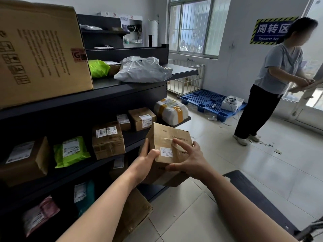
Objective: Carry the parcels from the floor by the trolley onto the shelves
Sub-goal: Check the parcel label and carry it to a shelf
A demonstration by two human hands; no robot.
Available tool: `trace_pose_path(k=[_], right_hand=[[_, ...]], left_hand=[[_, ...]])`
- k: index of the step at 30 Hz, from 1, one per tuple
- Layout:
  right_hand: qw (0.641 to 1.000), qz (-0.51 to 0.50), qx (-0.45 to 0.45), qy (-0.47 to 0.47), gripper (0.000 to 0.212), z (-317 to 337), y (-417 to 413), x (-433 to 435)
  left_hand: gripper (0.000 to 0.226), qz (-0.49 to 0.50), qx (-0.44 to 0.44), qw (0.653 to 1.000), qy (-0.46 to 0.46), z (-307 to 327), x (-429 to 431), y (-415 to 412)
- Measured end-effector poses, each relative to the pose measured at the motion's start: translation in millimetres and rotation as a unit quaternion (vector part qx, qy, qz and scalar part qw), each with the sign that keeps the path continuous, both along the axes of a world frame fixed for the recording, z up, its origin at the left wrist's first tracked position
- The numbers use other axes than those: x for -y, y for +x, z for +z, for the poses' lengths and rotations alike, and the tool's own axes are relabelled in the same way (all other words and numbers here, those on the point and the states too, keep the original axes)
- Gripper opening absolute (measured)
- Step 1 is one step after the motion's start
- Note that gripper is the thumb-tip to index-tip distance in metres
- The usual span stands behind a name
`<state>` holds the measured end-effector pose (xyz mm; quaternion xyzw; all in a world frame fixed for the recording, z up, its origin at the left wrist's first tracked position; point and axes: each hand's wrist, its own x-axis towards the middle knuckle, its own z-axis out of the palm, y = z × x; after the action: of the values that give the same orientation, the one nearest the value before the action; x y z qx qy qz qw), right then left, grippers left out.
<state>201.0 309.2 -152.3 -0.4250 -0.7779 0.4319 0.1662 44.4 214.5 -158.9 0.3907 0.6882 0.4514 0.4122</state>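
Observation:
A brown cardboard parcel (168,142) with a white label is held in front of the dark shelves (104,95), just off their right end. My left hand (146,161) grips its left side and lower edge. My right hand (187,159) presses on its front and right side with fingers spread. The parcel is tilted, top leaning away from me. The middle shelf beside it carries several boxed and bagged parcels (108,139). The dark trolley deck (258,198) lies at the lower right.
A big carton (40,49) and grey and green bags (143,70) fill the top shelf. A person (276,79) stands at the right by a door. A blue pallet (208,102) and a white wire cage (187,79) sit under the window. Tiled floor (244,154) lies between.

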Motion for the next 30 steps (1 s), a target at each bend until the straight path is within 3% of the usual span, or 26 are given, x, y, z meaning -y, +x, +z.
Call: trace_pose_path(k=[8,16,23,27,30], right_hand=[[0.999,-0.018,-0.039,0.021,0.085,-11.6,3.1,9.7],[0.994,-0.061,-0.089,0.014,0.075,-16.4,8.9,9.5],[0.991,-0.086,-0.098,-0.002,0.101,-16.0,7.5,13.0],[0.992,-0.097,-0.084,-0.01,0.098,-18.1,8.5,12.5],[0.988,-0.116,-0.1,-0.021,0.092,-24.7,8.0,12.3]], left_hand=[[0.07,-0.035,-0.142,0.989,0.022,6.7,15.7,-4.6],[0.092,0.005,-0.095,0.994,0.053,-3.5,22.0,-6.3],[0.115,0.019,-0.105,0.994,0.01,-7.6,22.6,-5.3],[0.106,0.019,-0.114,0.992,0.044,-11.2,23.8,-1.8],[0.081,0.025,-0.106,0.991,0.072,-13.3,21.0,-1.2]])
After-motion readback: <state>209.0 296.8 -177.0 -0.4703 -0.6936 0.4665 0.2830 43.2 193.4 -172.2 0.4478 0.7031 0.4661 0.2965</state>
